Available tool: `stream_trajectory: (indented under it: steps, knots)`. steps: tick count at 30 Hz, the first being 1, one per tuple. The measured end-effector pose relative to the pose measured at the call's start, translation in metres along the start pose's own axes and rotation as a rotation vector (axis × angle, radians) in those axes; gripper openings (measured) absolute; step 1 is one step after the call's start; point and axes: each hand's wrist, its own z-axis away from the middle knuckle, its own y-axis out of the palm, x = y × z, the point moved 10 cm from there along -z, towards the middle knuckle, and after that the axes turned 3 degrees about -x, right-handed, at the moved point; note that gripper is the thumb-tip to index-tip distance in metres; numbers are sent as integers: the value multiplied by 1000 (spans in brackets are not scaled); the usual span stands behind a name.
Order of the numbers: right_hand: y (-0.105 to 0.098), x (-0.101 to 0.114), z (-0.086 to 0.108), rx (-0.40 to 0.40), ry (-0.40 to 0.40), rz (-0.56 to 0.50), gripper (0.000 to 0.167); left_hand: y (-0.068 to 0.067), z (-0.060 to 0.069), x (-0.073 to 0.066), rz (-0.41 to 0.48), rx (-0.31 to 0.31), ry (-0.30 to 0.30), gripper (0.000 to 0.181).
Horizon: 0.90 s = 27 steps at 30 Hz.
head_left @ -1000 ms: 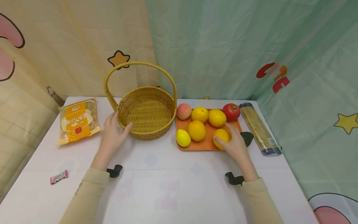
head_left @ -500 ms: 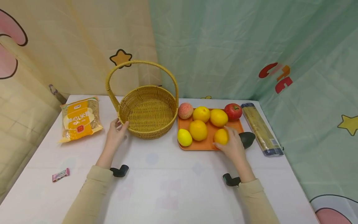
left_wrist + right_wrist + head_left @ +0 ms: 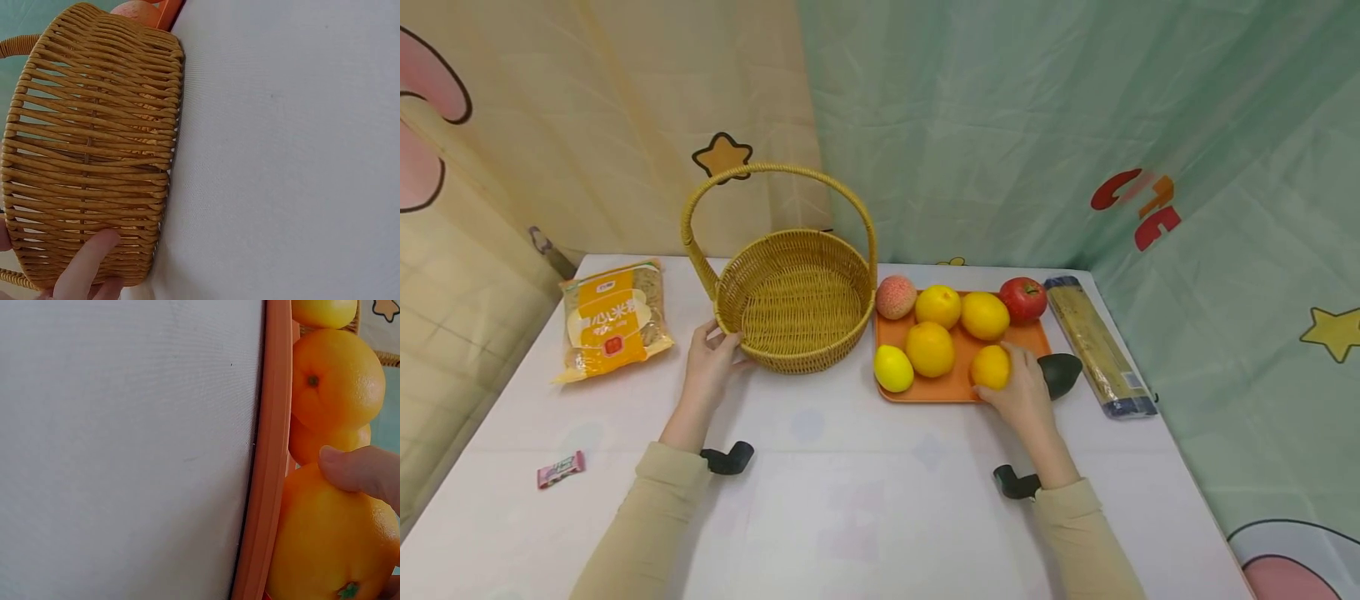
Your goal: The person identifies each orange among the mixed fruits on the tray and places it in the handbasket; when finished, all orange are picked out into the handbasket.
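A round wicker basket point(image 3: 805, 358) with a tall hoop handle stands at the back of the table. My left hand point(image 3: 709, 362) holds its near left side at the rim; in the left wrist view, fingers point(image 3: 94, 259) lie against the woven outer wall. To the right, an orange tray point(image 3: 951, 398) carries several fruits. My right hand point(image 3: 1024, 387) grips the front right orange point(image 3: 990, 367) on the tray, its thumb point(image 3: 350, 469) over the top in the right wrist view. Beside that hand lies a dark green fruit point(image 3: 1060, 375), partly hidden.
The tray also bears a peach point(image 3: 896, 297), a lemon point(image 3: 893, 369), a red apple point(image 3: 1023, 300) and more yellow-orange fruits point(image 3: 930, 350). A packet of noodles point(image 3: 1097, 346) lies at right. A yellow food bag point(image 3: 613, 321) and a small wrapped candy point(image 3: 561, 469) lie at left.
My left hand has moved in from beside the basket onto its near left rim. My right hand's fingers have closed round the orange, which stays on the tray.
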Motion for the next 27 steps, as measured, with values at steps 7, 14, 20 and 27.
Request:
stream_trajectory:
  steps: [7, 14, 20, 27]
  knots:
    - [-1, -2, 0, -19, 2, -48, 81, -4, 3, -2, -70, -43, 10, 64]
    - [-6, 7, -2, -27, 9, -109, 82, -9, 14, 0, -167, -52, 26, 62]
    - [-15, 29, -4, -56, -27, -147, 82, -9, 26, 3, -214, -34, 39, 62]
    - [-19, 75, -1, -60, -88, -264, 81, -9, 42, 6, -217, -16, 27, 64]
